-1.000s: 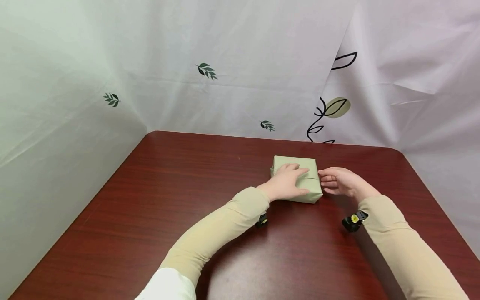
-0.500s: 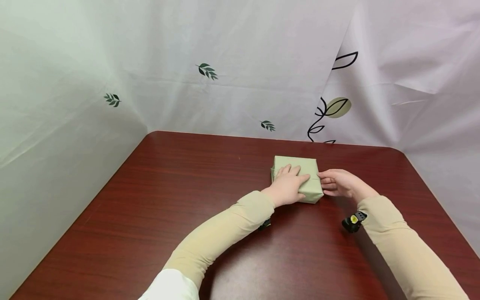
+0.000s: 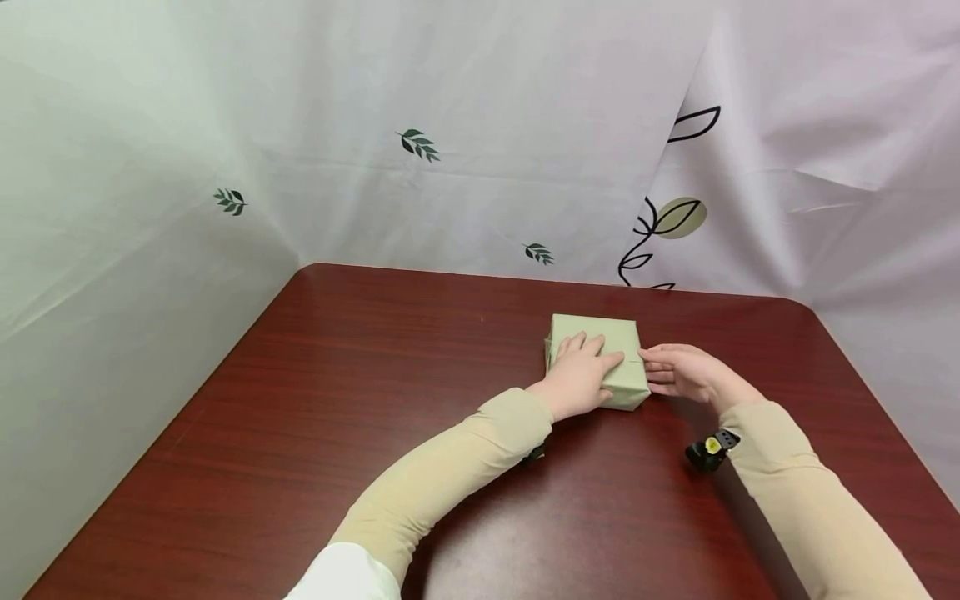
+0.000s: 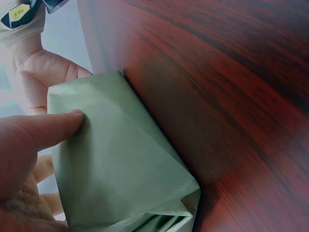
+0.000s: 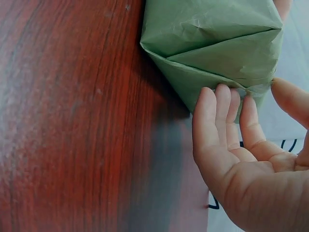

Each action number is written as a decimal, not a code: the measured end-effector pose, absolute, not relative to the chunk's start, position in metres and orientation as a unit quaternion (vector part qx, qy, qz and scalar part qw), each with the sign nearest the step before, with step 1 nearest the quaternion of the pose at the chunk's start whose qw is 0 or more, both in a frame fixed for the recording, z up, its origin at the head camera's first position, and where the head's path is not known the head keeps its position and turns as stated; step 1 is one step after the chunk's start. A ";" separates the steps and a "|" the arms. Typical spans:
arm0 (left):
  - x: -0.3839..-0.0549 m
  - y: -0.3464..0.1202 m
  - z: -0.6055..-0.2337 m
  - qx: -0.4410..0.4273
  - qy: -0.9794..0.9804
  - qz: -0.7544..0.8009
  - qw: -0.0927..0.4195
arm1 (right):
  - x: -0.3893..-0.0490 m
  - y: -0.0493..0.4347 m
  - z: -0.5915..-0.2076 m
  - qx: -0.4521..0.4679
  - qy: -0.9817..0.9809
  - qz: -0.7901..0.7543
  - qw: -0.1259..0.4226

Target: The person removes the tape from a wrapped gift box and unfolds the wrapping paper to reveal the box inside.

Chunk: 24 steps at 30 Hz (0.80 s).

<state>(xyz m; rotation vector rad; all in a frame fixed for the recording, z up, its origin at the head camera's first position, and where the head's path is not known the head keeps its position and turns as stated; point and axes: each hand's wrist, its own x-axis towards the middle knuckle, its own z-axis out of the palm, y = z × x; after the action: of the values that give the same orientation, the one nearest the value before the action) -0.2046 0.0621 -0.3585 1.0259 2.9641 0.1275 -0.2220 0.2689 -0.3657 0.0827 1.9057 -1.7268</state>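
Observation:
A box wrapped in pale green paper (image 3: 626,337) lies on the table. My left hand (image 3: 577,379) rests on its top with the fingers spread. In the left wrist view, the left thumb (image 4: 58,128) lies against the paper, and a creased fold shows at the near corner. At the box's right end is my right hand (image 3: 690,371). The right wrist view shows that end's folded flaps (image 5: 222,58). A small strip of clear tape (image 5: 258,89) sits there. Straight fingertips (image 5: 206,96) of the right hand touch the flap, while its thumb is at the upper edge.
The reddish-brown wooden table (image 3: 375,358) extends to the left and in front of the box. White cloth with leaf prints (image 3: 465,208) hangs behind and along the sides. Each wrist carries a small black camera (image 3: 707,454).
My left hand has slid slightly nearer to me and to the right, its fingers now flatter on the box top. The right hand stays at the box's right end.

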 end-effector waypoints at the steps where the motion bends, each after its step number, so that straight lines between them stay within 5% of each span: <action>1: -0.205 0.062 -0.359 0.327 0.944 0.042 0.001 | -0.222 0.270 -0.366 0.030 0.705 -0.650 0.281; 24: -0.205 0.065 -0.362 0.322 0.945 0.051 -0.009 | -0.219 0.272 -0.370 0.020 0.659 -0.696 0.284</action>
<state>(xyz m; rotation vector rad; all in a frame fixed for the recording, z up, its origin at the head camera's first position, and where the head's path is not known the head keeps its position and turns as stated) -0.2052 0.0648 -0.3617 1.0160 2.9871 0.1596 -0.2187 0.2724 -0.3696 0.0535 1.7634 -1.8639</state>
